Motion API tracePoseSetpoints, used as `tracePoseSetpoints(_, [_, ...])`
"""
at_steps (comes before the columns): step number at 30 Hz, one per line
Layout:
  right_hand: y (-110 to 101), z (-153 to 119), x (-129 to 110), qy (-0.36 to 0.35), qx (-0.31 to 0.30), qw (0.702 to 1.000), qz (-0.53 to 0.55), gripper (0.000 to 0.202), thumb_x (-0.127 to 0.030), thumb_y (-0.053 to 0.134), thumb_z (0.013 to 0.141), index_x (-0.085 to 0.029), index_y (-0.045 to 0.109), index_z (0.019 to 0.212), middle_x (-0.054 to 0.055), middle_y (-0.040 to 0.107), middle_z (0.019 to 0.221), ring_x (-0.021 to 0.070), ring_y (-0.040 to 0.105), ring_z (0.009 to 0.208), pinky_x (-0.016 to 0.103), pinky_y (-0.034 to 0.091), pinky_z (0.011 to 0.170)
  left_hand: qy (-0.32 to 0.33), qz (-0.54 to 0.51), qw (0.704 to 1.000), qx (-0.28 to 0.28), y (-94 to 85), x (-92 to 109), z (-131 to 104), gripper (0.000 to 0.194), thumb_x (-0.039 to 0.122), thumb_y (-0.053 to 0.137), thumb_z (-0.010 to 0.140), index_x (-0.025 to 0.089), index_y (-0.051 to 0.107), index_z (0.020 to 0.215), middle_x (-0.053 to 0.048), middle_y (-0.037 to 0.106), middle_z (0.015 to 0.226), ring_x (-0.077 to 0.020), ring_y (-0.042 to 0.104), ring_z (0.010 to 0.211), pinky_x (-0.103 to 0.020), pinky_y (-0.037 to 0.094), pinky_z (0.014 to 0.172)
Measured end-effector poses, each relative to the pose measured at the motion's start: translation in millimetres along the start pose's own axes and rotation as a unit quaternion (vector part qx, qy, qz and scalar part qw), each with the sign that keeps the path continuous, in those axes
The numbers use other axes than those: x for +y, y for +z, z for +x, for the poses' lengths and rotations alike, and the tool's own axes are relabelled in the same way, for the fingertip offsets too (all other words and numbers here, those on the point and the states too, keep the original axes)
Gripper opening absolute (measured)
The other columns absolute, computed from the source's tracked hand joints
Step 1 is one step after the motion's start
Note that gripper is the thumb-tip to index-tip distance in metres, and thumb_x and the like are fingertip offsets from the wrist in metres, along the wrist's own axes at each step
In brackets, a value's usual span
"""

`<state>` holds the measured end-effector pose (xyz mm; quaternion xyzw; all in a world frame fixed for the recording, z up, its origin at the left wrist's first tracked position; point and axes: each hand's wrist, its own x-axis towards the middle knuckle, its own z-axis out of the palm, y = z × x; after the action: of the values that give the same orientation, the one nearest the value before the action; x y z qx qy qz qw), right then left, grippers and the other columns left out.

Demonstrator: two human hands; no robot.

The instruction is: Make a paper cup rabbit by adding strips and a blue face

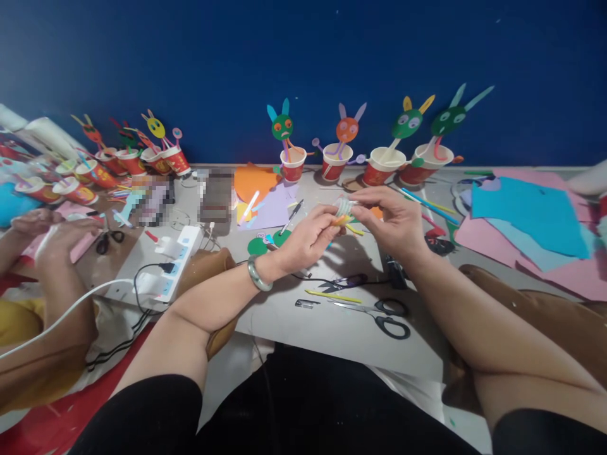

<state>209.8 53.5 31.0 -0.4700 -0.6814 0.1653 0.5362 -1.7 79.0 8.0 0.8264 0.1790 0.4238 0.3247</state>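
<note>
Above the table, my left hand (313,234) pinches a small yellow-orange piece (342,220), which looks like paper. My right hand (396,218) closes its fingertips on a clear, ring-like object (344,205), likely a roll of clear tape, which touches the left fingers too. Where the two things meet is partly hidden by fingers. Below the hands lie black-handled scissors (391,316), a yellow strip (334,296), a pen cap (307,304) and a second, dark-handled pair of scissors (348,283).
Several red paper cups (293,165) with paper animal heads line the blue wall (303,69). Coloured paper sheets (531,215) lie at right, an orange sheet (256,183) at back left. A power strip (183,262) with cables separates me from a co-worker's hands (61,237).
</note>
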Motion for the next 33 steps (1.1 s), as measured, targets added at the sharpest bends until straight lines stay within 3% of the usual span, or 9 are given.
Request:
tracePoseSetpoints(4, [0, -2, -9, 0.012, 0.018, 1.0, -0.012, 0.009, -0.037, 0.079, 0.09, -0.031, 0.078, 0.083, 0.007, 0.081, 0.101, 0.0291, 0.076, 0.103, 0.051, 0.062, 0.1, -0.007, 0.028, 1.0, -0.012, 1.3, 1, -2, 0.048, 0.05, 0.039, 0.113, 0.016, 0.07, 0.101, -0.017, 0.069, 0.124, -0.0233, 0.067, 0.123, -0.044, 0.059, 0.11])
tracePoseSetpoints(13, [-1, -5, -14, 0.026, 0.034, 0.998, -0.035, 0.02, -0.045, 0.077, 0.093, -0.03, 0.07, 0.082, 0.008, 0.08, 0.1, 0.0276, 0.075, 0.1, 0.047, 0.059, 0.099, -0.01, 0.066, 0.997, -0.048, -2.0, 8, -2, 0.05, 0.049, 0.034, 0.114, 0.016, 0.07, 0.104, -0.019, 0.067, 0.13, -0.0254, 0.065, 0.128, -0.045, 0.056, 0.112])
tracePoseSetpoints(21, [-7, 2, -21, 0.113, 0.053, 0.991, 0.048, 0.023, -0.042, 0.073, 0.096, -0.022, 0.067, 0.086, 0.008, 0.081, 0.09, 0.0171, 0.072, 0.077, 0.034, 0.059, 0.076, 0.025, 0.045, 0.998, -0.047, -1.4, 7, -2, 0.044, 0.045, 0.038, 0.114, 0.016, 0.069, 0.105, -0.017, 0.068, 0.126, -0.0235, 0.066, 0.126, -0.044, 0.057, 0.112])
tracePoseSetpoints(28, [-10, 9, -16, 0.187, 0.039, 0.963, 0.191, 0.033, -0.044, 0.082, 0.09, -0.022, 0.059, 0.079, 0.008, 0.082, 0.086, 0.0176, 0.076, 0.079, 0.035, 0.064, 0.084, 0.043, 0.047, 0.997, -0.048, 0.1, 4, -3, 0.04, 0.043, 0.039, 0.114, 0.017, 0.069, 0.109, -0.017, 0.069, 0.13, -0.0232, 0.065, 0.134, -0.044, 0.057, 0.114])
tracePoseSetpoints(33, [-11, 11, -11, 0.222, 0.031, 0.948, 0.226, 0.039, -0.049, 0.09, 0.081, -0.022, 0.061, 0.077, 0.008, 0.082, 0.084, 0.0186, 0.077, 0.083, 0.035, 0.064, 0.087, 0.034, 0.033, 0.998, -0.042, 1.7, 2, -5, 0.04, 0.044, 0.041, 0.113, 0.017, 0.07, 0.11, -0.017, 0.068, 0.13, -0.0239, 0.065, 0.133, -0.046, 0.058, 0.114])
